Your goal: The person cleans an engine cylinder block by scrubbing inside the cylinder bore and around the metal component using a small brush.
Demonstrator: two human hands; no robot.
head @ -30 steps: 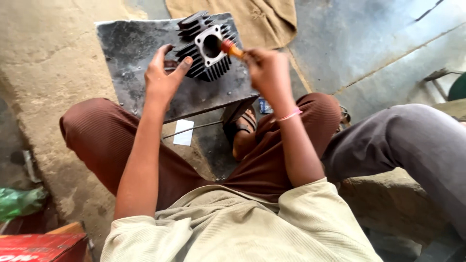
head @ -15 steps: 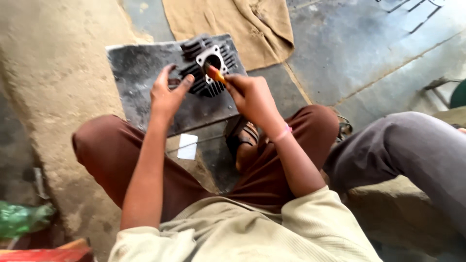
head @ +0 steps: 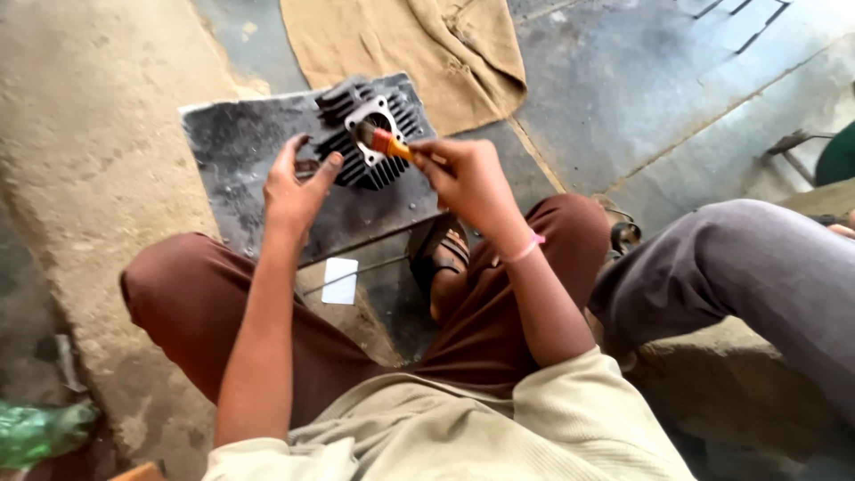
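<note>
Brush (head: 389, 143) pinched in right fingers (head: 438, 158), cylinder (head: 370, 134) beside left fingers (head: 328, 167)

Dark finned engine cylinder (head: 370, 134) on grey metal plate (head: 236, 147), orange-handled brush (head: 392, 145) at its bore.

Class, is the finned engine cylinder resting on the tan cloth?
No, the engine cylinder lies on a dark metal plate; the tan cloth is behind it.

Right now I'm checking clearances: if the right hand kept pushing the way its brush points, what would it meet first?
The right hand aims its orange-handled brush up-left into the bore of the finned engine cylinder. The brush tip looks already at the bore, so the cylinder wall comes first; depth inside is unclear.
</note>
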